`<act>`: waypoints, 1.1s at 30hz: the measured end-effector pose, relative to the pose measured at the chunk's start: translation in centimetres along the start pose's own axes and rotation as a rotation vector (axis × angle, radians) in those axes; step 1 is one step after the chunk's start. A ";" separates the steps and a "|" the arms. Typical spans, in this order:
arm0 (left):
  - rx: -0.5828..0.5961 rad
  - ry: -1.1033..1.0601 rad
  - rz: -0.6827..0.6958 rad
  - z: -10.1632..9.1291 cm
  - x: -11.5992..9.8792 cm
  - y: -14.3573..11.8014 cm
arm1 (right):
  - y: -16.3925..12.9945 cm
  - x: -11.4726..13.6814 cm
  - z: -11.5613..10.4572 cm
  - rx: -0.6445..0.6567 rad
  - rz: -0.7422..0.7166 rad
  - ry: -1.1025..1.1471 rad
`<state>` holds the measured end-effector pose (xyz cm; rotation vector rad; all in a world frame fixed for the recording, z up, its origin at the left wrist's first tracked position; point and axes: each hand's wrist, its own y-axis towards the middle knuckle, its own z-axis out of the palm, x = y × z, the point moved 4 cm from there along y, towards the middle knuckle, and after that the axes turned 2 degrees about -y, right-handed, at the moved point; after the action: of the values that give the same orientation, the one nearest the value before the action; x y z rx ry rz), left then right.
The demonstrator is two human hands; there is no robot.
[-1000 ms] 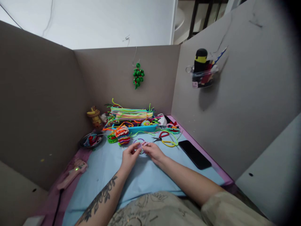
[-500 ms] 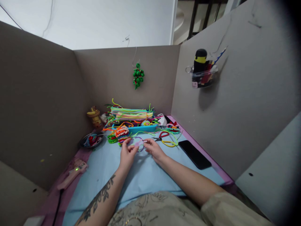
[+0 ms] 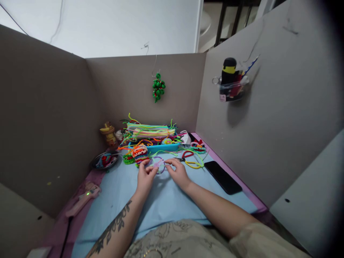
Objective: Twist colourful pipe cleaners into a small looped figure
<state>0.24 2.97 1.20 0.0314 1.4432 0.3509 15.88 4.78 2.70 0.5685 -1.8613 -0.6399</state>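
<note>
Between my hands, above the blue cloth [image 3: 161, 200], is a purple pipe-cleaner ring [image 3: 161, 172] with paler strands across its middle. My left hand [image 3: 147, 175] pinches the ring's left side between thumb and fingers. On the other side my right hand [image 3: 177, 172] has its thumb and fingers closed at the ring's right edge; the exact bit of strand in its fingertips is hard to make out. Just beyond the right hand lie scissors [image 3: 187, 154] with red and yellow handles. Finished-looking striped orange and multicoloured pipe-cleaner pieces [image 3: 140, 150] sit beyond the left hand.
A blue tray [image 3: 161, 147] heaped with pipe cleaners [image 3: 153, 130] stands at the back. A phone [image 3: 223, 177] lies right; a dark bowl [image 3: 104, 160] and a pink glue gun [image 3: 84, 200] are left. Grey panels enclose three sides, with a hanging tub [image 3: 233, 91] on the right one.
My right hand's fingers have shifted slightly and the pale strand that stretched toward them now lies more within the ring. My left hand keeps its pinch.
</note>
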 end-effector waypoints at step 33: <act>0.058 0.001 0.005 0.4 -0.3 -0.4 | -0.3 -0.8 0.5 0.044 0.030 -0.082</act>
<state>0.71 2.62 1.42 0.0824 1.4542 0.3133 15.70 5.20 1.77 0.5495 -1.9611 -0.6117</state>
